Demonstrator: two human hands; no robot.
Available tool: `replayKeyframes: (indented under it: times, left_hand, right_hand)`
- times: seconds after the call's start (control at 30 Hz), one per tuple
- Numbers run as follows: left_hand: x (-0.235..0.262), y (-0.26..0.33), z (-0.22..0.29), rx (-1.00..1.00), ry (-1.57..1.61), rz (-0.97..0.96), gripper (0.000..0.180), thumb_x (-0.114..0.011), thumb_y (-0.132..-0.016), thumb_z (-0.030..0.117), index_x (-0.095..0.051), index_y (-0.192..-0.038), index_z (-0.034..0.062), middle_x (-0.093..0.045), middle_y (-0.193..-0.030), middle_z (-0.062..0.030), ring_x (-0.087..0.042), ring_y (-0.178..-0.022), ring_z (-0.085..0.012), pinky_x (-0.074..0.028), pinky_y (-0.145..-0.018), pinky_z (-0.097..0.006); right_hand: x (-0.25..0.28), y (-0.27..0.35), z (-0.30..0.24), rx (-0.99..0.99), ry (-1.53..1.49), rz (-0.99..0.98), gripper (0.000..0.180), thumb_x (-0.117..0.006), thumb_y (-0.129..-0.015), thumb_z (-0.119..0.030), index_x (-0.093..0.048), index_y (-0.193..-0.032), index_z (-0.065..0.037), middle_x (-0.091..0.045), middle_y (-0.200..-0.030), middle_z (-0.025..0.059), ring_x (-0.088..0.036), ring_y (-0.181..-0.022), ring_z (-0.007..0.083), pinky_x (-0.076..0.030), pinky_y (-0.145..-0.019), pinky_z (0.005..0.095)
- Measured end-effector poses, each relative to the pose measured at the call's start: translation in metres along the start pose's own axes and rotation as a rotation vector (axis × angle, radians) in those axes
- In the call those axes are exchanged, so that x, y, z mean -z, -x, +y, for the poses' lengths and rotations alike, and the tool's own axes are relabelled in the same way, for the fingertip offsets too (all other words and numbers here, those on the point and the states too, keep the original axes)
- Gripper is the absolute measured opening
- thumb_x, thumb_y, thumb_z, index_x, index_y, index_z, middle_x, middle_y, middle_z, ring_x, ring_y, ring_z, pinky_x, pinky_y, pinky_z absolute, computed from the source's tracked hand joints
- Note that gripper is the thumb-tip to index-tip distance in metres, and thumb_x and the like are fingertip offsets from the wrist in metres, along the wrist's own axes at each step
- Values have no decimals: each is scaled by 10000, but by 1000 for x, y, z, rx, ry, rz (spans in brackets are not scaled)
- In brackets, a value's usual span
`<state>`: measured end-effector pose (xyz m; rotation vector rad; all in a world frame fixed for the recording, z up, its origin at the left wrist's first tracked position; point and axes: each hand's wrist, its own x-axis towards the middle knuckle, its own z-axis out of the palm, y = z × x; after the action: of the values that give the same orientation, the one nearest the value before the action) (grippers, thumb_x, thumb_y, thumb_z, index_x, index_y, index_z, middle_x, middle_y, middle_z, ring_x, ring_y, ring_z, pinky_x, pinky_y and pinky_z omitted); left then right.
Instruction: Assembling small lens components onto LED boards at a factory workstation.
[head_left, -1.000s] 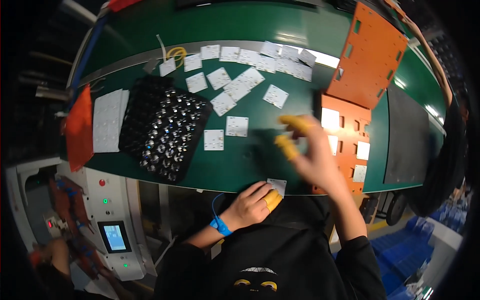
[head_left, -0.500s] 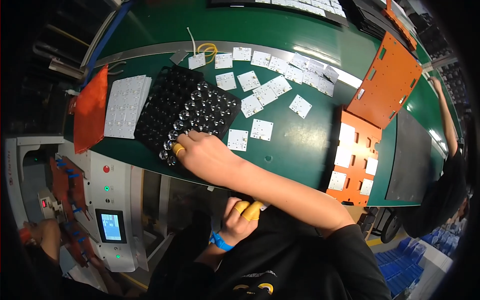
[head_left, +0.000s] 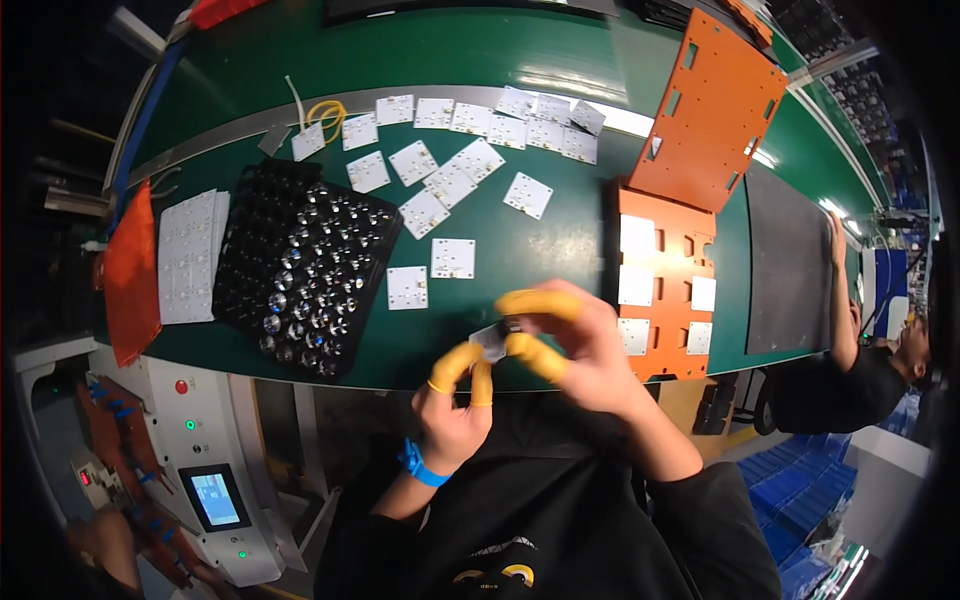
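Note:
Close in front of me, my left hand [head_left: 456, 408] pinches a small white square circuit board [head_left: 489, 343] between fingers in yellow finger cots. My right hand [head_left: 583, 345], also in yellow cots, closes on a small dark piece [head_left: 513, 327], seemingly a lens, against the board's edge; the fingers partly cover it. To the left lies a black tray [head_left: 372, 232] with rows of clear round lenses [head_left: 318, 278]. Several loose white boards [head_left: 453, 258] are spread over the green table beyond my hands.
An orange fixture plate [head_left: 666, 300] carrying white boards lies at the right, its raised orange panel [head_left: 712, 110] behind. A black mat [head_left: 790, 270] is farther right, near another person's arm [head_left: 843, 290]. Stacked white board panels [head_left: 188, 258] and a machine with a screen [head_left: 215, 497] are left.
My right hand has left the lens tray and come back to my left hand, with a small dark piece in its fingers. My left hand has risen with the board. The view has shifted right.

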<state>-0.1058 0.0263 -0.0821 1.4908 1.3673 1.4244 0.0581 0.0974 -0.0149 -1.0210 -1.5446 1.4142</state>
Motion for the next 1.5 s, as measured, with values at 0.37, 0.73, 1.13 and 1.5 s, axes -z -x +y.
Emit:
replayKeyframes:
  times: [0.37,0.73,1.13,1.5]
  left_hand:
    - [-54,-28,36,-30,117,-180,266,-661,-860,-33,-616,-1121,-56,-708,-1033,-180,-717,-918,-297,-563,-792,-322]
    - [-55,-39,55,-190,3,-231,270,-615,-829,-73,-635,-1099,-69,-706,-1016,-201,-712,-910,-343,-570,-794,-362]
    - [-70,-39,49,-445,-98,-324,328,-761,-732,-22,-627,-1031,-34,-630,-959,-152,-653,-818,-338,-557,-710,-395]
    - [-69,-36,41,-641,-42,-596,283,-611,-670,-38,-682,-943,-23,-639,-998,-175,-654,-907,-351,-560,-757,-440]
  right_hand:
    - [24,67,15,40,-162,420,326,-751,-777,72,-638,-1081,37,-637,-1108,140,-638,-991,194,-544,-854,317]
    - [21,73,10,304,484,543,308,-776,-729,62,-677,-1018,22,-667,-1037,143,-683,-879,234,-565,-738,290]
    - [32,91,6,-167,-327,487,289,-782,-779,28,-667,-1044,51,-643,-1030,98,-644,-917,154,-534,-812,272]
    - [69,126,17,-475,-555,171,288,-702,-884,-36,-623,-1153,34,-659,-1051,43,-623,-965,71,-514,-884,219]
